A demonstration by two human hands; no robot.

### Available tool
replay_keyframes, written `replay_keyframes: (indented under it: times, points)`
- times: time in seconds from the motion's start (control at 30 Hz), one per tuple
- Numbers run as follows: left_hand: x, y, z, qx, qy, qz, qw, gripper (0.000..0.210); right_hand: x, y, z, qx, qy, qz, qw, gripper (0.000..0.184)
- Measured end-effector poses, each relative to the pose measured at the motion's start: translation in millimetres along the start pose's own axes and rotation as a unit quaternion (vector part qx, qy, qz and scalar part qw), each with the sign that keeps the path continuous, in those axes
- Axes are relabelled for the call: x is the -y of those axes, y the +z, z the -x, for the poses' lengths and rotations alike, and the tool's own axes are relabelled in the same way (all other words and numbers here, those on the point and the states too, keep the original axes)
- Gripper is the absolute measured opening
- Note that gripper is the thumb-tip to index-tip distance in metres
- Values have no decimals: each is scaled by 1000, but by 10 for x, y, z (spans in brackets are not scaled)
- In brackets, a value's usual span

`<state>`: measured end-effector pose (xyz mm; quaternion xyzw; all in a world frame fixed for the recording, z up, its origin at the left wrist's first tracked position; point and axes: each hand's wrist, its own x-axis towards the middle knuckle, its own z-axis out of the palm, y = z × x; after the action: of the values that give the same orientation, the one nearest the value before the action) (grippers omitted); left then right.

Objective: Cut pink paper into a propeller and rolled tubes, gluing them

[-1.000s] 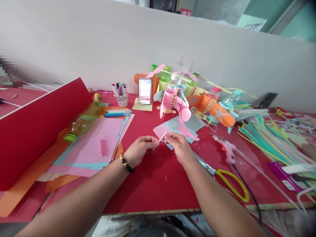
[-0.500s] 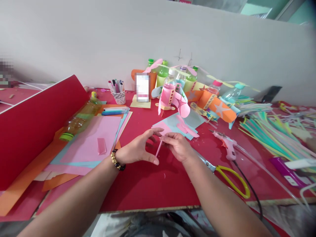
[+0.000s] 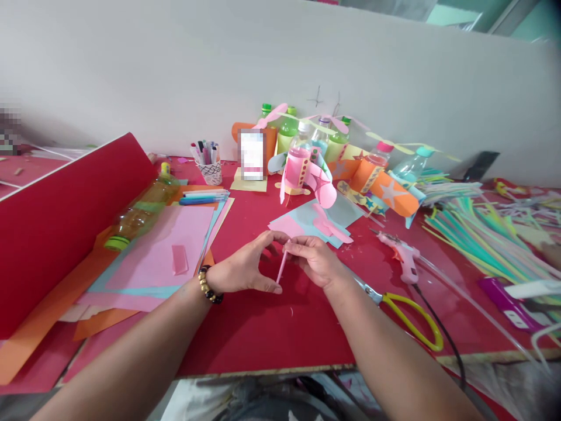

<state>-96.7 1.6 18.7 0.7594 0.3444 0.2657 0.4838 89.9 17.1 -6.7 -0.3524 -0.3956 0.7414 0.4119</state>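
A thin pink strip [image 3: 281,268] stands slanted above the red tabletop; whether it is a stick or paper seen edge-on I cannot tell. My right hand [image 3: 313,257] pinches its upper part between thumb and fingers. Curved in a wide C, my left hand [image 3: 243,266] spans the strip, with the thumb tip at its lower end and the forefinger at its top. Just beyond my hands, a pink paper propeller [image 3: 326,225] lies on pink and light blue paper sheets [image 3: 298,216]. Yellow-handled scissors [image 3: 412,321] rest partly under my right forearm.
To the right lie a pink glue gun [image 3: 405,260] with its cord, a purple box [image 3: 511,304] and many coloured straws [image 3: 473,240]. Decorated bottles [image 3: 300,164] stand at the back beside a pen cup [image 3: 209,169]. Leftward are coloured sheets [image 3: 162,234], a plastic bottle [image 3: 142,210] and a red board [image 3: 79,222].
My left thumb has closed in to the strip's lower end, and its forefinger has drawn up to the top. My right hand keeps its pinch, nearly still.
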Motion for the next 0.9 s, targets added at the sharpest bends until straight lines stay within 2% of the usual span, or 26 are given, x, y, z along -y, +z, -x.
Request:
replay_keyframes:
  times: [0.47, 0.9]
  points:
    - [-7, 10, -14, -25, 25, 4, 999, 71, -5, -11, -6, 16, 4, -3, 1000, 12]
    - [-22, 40, -21, -38, 42, 47, 997, 73, 19, 23, 33, 73, 28, -34, 996, 18]
